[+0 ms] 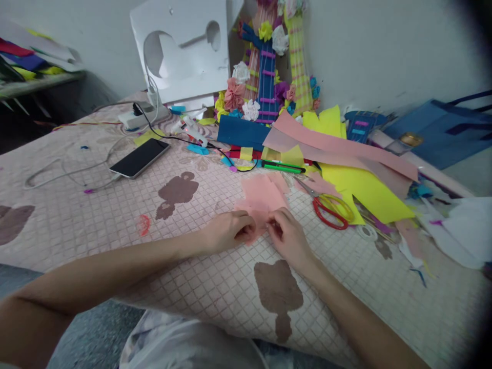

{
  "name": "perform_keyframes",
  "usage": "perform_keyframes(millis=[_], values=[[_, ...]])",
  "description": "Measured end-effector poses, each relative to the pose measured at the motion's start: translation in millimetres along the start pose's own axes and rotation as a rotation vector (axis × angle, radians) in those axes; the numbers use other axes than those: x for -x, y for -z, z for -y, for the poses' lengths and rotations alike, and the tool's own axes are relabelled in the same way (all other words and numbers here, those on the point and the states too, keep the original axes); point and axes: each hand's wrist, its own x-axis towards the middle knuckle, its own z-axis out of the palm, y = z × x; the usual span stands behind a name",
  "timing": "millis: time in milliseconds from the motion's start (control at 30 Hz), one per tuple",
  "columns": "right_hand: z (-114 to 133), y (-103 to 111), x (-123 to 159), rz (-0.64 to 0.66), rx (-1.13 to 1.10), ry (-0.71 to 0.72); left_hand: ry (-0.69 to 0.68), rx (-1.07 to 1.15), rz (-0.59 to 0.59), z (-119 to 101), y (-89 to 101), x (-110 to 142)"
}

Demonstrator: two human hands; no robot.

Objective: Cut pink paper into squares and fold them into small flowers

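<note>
Pieces of pink crepe paper (263,190) lie in a loose stack on the table in front of me. My left hand (230,230) is closed at the stack's near left edge, with thumb and fingertips pinching a pink piece. From the other side, my right hand (290,236) pinches at the same paper, its fingers curled inward. Only a small gap separates the two sets of fingertips, and the exact grip is partly hidden by the fingers. Scissors (331,210) with red and yellow handles rest to the right of the stack.
A green cutter (283,166) lies beyond the paper, near a glue gun (190,131). At left is a phone (139,158) on a cable, by a power strip (143,118). Yellow sheets (363,189) spread right. Paper-flowered guitar shapes (267,77) lean beside white foam (184,51).
</note>
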Motion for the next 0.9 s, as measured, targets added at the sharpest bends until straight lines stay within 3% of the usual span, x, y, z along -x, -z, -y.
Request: perform_keyframes(millis=[167,333,567,633,800,900], values=[[16.8,1.1,2.2,0.296,-0.085,0.166,-0.018,0.006,0.025,1.0,3.3,-1.5],[17.1,-4.8,2.0,0.309,-0.106,0.095,-0.120,0.021,0.017,14.7,23.5,-2.3],[17.3,0.8,0.7,0.365,-0.196,0.086,-0.073,0.006,-0.021,41.3,50.2,-6.3],[15.4,2.9,-1.8,0.307,-0.247,0.078,-0.048,0.030,-0.027,44.3,51.5,-6.9],[-4.4,1.9,-11.5,-0.085,-0.261,-0.121,0.086,0.045,-0.155,45.3,44.5,-7.6],[-19.3,-2.2,-15.5,-0.123,-0.237,-0.190,0.153,0.006,-0.219,40.8,37.2,-8.7]])
